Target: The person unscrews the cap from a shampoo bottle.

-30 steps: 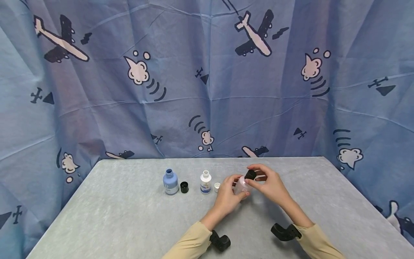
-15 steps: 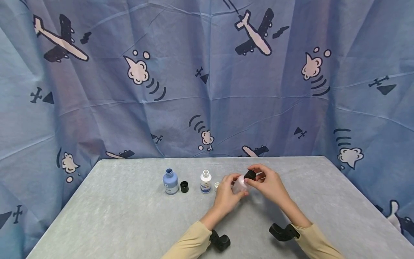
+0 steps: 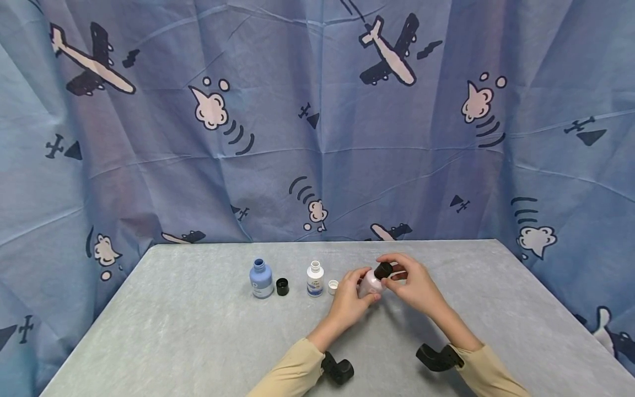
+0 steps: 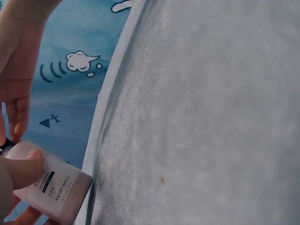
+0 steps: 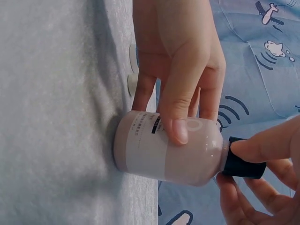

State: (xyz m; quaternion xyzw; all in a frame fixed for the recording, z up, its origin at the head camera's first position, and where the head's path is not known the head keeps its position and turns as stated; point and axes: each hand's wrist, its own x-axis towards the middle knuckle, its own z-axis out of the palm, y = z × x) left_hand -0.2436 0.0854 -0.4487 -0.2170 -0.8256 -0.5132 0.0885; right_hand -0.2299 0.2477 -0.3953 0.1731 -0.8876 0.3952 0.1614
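Note:
A pale pink bottle (image 3: 369, 283) with a white label leans slightly right in the head view. My left hand (image 3: 349, 300) grips its body, thumb in front and fingers behind. Its black cap (image 3: 383, 270) sits over the neck, and my right hand (image 3: 414, 282) pinches it between thumb and fingers. In the right wrist view a thin strip of pink neck shows below the cap (image 5: 244, 161). The bottle's base (image 5: 123, 145) is at or just above the table; I cannot tell whether they touch. In the left wrist view the label of the bottle (image 4: 56, 187) is visible.
Left of the hands, a white bottle (image 3: 315, 280) stands uncapped beside a white cap (image 3: 333, 286). Farther left are an uncapped blue bottle (image 3: 261, 280) and a black cap (image 3: 282, 286). A grey cloth covers the table (image 3: 198, 336); a patterned blue curtain (image 3: 278, 121) hangs behind.
My right thumb and fingers have shifted a little around the black cap, the thumb now lower and more to the right. My left hand keeps its grip on the pink bottle, almost unmoved.

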